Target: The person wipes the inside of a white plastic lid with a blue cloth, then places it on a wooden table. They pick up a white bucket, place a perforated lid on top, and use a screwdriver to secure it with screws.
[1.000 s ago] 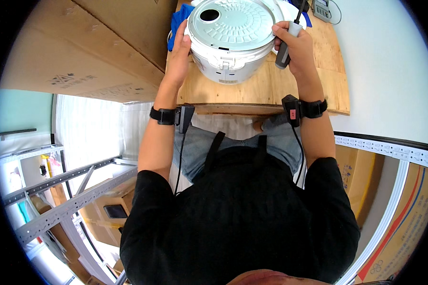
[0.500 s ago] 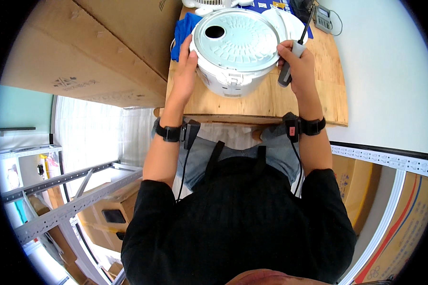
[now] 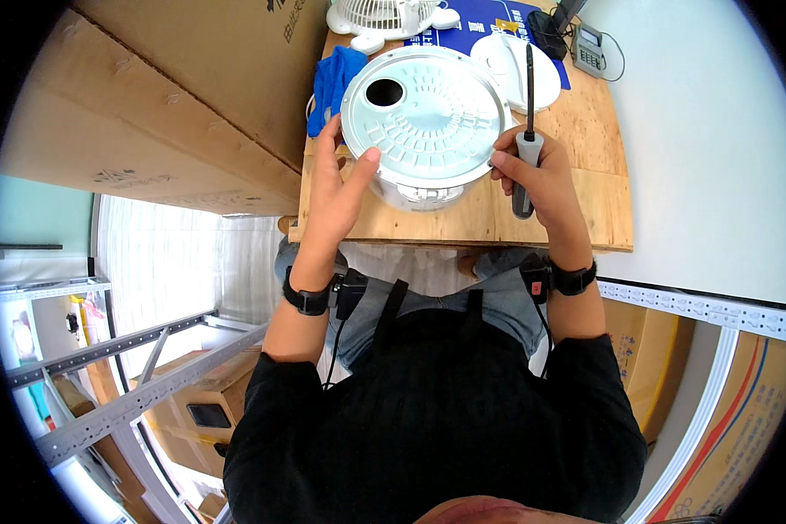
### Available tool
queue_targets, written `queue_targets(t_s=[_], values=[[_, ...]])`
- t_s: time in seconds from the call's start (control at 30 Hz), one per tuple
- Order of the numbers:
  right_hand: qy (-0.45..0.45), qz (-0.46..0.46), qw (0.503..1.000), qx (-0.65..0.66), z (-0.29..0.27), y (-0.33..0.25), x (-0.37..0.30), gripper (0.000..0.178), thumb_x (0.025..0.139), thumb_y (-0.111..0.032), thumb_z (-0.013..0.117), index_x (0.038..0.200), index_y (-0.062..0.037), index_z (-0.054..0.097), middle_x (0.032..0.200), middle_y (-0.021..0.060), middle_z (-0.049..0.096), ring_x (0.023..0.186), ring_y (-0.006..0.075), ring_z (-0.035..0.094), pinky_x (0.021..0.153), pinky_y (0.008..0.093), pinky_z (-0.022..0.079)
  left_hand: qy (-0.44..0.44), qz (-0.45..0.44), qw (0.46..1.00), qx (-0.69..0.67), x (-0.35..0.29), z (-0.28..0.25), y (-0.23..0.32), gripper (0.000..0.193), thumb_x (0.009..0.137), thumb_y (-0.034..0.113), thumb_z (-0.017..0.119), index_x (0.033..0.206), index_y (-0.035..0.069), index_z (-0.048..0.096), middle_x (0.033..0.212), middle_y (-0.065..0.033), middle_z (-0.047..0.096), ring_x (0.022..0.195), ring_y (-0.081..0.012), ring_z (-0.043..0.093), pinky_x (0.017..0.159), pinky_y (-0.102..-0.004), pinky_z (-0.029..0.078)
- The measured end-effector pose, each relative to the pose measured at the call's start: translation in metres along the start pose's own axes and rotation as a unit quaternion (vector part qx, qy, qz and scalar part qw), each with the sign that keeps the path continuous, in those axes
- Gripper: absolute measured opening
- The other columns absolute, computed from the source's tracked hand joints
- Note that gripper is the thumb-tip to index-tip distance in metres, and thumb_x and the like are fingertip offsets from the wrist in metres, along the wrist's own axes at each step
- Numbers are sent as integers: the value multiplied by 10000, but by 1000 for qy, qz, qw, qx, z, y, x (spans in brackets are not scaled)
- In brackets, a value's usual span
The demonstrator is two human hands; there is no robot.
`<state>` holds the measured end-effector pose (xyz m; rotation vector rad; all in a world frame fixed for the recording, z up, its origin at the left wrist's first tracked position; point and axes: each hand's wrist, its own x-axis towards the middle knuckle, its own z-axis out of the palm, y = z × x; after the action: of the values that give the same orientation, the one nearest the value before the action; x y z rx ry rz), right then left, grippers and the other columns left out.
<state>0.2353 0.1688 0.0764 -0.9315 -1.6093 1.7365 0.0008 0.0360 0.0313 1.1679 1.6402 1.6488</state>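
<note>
Since half a second ago, everything on the work surface [image 3: 585, 188] sits lower in my view, and the screwdriver [image 3: 527, 144] has swung from a slant to nearly upright. The white round appliance [image 3: 425, 199] stands on that surface, its pale metal plate [image 3: 445, 131] facing up at me with a dark round hole toward the far left. To steady it well, I'd judge both sides need even, light pressure at the rim, fingers off the hole, and the tool's shaft kept clear of the metal. The appliance lies between the hands: the left hand [image 3: 338, 183] is spread open along its near-left edge, thumb at the rim, though I can't tell how firmly it presses; the right hand [image 3: 546, 175] is closed around the screwdriver's grey handle, its fingertips by the right rim. Farther out I see a blue cloth [image 3: 336, 80] to the left, a white disc-shaped part [image 3: 541, 86] beyond on the right, and a white slatted part [image 3: 384, 16] behind.
</note>
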Motion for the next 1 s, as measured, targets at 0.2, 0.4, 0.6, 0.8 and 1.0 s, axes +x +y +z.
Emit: queue_targets(t_s=[0.2,0.4,0.6,0.8,1.0], values=[[45,-40,998,9,-9,3,8,260,869,-138,712,1101,-36,653,730,40,639,559,77,555,487,220,437,49,2,999,11,11,-8,-6,570,859,156,651,1369,-13,462,1284,-128,502,1117,-208,521,911,-351,446],[98,-74,992,-4,-13,1,20,342,878,-171,714,1179,-34,629,778,-7,616,555,70,549,490,226,454,66,-71,992,-79,22,-15,23,423,919,38,518,1339,-12,527,1084,-57,630,887,-97,562,786,-235,448],[74,-98,992,3,-8,-15,26,391,889,-197,707,1235,-40,613,780,3,626,554,69,554,488,223,462,18,-52,988,-144,43,-17,36,374,1008,99,464,1343,-64,502,1195,-115,639,1032,-134,615,898,-247,481],[39,-57,997,-31,-5,-19,23,461,830,-98,737,1267,-33,604,876,50,657,692,88,607,596,212,488,-74,-69,992,-69,51,-10,38,377,1005,138,499,1335,-42,526,1152,-87,655,987,-112,619,859,-225,487],[80,-73,994,13,-9,-6,23,453,821,-25,697,1261,-25,586,892,57,653,742,103,625,621,226,503,-2,-114,992,-55,41,-12,49,455,962,204,587,1355,-10,507,925,-33,640,723,-41,545,631,-189,433]])
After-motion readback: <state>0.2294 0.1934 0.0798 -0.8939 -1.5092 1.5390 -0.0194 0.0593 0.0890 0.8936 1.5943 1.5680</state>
